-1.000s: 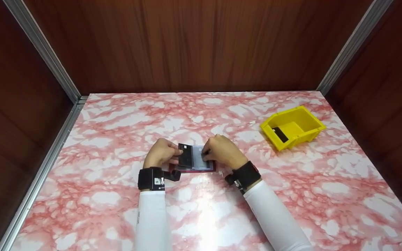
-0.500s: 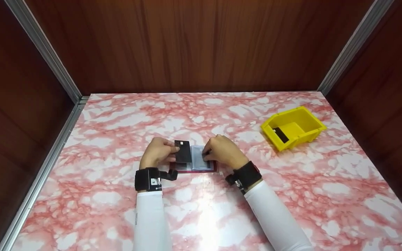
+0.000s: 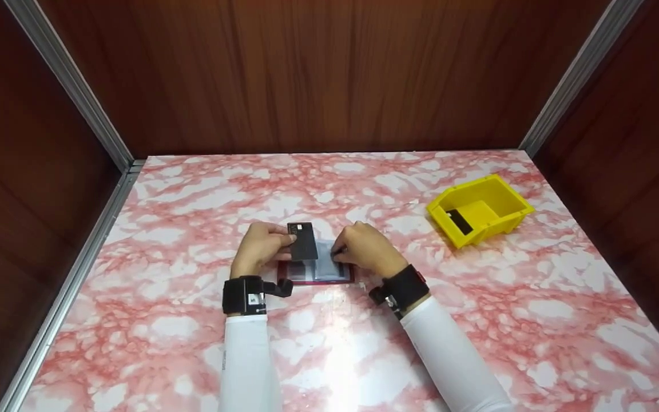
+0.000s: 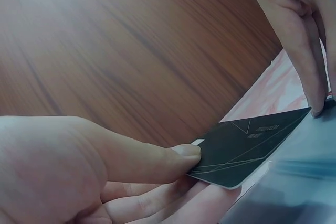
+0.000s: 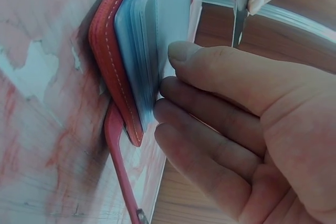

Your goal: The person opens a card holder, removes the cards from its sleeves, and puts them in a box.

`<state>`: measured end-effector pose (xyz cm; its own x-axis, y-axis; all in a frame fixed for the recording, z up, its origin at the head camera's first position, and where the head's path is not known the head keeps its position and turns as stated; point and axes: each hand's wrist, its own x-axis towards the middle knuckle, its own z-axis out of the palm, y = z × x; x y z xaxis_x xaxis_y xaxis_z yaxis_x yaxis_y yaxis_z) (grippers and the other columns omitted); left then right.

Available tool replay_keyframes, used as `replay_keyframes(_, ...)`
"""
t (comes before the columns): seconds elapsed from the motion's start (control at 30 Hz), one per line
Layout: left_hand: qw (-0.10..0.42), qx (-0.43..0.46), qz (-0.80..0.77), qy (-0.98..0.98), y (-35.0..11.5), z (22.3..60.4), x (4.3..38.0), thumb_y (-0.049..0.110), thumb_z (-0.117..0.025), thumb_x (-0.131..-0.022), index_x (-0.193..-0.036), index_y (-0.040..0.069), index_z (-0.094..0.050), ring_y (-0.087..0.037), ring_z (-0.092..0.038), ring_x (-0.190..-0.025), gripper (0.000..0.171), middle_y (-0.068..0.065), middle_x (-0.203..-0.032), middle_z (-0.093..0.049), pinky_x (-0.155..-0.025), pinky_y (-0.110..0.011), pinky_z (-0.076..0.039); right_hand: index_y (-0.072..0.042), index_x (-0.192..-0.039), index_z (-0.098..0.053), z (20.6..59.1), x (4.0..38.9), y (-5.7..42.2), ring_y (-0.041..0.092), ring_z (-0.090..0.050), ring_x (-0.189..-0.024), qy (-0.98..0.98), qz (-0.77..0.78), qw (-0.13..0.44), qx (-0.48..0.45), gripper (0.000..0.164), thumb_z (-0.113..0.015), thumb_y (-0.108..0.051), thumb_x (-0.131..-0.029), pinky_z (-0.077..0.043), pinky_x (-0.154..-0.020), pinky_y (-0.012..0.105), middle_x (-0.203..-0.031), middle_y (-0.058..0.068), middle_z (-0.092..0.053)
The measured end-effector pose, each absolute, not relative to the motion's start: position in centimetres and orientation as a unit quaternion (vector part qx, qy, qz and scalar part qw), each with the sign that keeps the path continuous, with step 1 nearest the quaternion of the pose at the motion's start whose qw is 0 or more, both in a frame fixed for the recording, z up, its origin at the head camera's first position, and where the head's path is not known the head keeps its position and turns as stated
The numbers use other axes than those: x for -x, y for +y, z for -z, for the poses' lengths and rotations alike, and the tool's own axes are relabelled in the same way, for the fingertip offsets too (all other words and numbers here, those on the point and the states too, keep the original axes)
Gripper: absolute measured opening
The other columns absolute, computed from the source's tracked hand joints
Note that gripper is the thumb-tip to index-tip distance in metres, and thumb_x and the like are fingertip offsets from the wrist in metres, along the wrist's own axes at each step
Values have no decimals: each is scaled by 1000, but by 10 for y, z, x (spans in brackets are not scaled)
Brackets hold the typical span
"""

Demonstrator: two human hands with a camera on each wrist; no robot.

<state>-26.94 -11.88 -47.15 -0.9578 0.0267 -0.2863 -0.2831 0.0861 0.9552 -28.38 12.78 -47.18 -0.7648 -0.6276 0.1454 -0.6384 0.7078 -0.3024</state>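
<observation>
The left hand is pinching a black card; to its right, the right hand is pinching the clear sleeves of a red holder lying beneath.

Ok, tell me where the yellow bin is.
In the head view, the yellow bin sits toward the far right corner of the table, beyond the right hand, a black item inside.
</observation>
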Motion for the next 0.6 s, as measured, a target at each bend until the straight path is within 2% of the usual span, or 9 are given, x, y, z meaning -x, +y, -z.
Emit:
replay_keyframes(0.17,113,85,-676,723,-115,470,270,2,-74,-100,-127,-12,-65,-14,-75,-70,32,-11,-96,-76,-65,-25,-67,-10,-97,-89,472,285,127,23,-81,-92,-926,-163,14,-339,7,-87,-14,-92,-66,-92,44,-97,5,-86)
replay_keyframes(0.4,107,79,-684,717,-108,470,271,3,-75,-100,-125,-10,-66,-14,-73,-66,29,-9,-96,-75,-66,-29,-69,-10,-90,-88,469,285,130,19,-70,-77,-932,-151,19,-330,5,-84,-12,-92,-63,-81,45,-87,3,-84)
replay_keyframes(0.6,98,62,-689,715,-103,468,271,1,-74,-100,-122,-11,-67,-14,-71,-69,26,-7,-92,-71,-64,-27,-68,-7,-100,-87,465,285,131,24,-76,-85,-936,-173,35,-304,13,-79,-16,-98,-65,-83,45,-96,7,-86)
